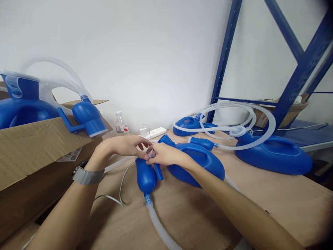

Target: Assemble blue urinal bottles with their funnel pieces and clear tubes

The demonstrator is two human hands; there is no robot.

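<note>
A blue plastic urinal head (146, 178) with a side handle (158, 171) lies on the brown-covered table, its wide mouth pointing away from me. A translucent hose (161, 227) runs from its narrow end, held by a metal clamp (147, 200). My left hand (131, 146) bends over the mouth with fingers closed. From the other side my right hand (163, 153) meets it, thumb and fingers pinched together. A small whitish bit shows between the fingertips; I cannot make out what it is. Just right of my hands rests a blue urinal jug (200, 161), partly behind my right forearm.
On the left, a cardboard box (47, 149) holds a blue jug (28, 107) with another urinal head (88, 116) hanging over its edge. A plastic bottle (121, 124) and power strip (153, 133) stand by the wall. More jugs (273, 154) with coiled hoses lie right, near blue shelving (223, 52).
</note>
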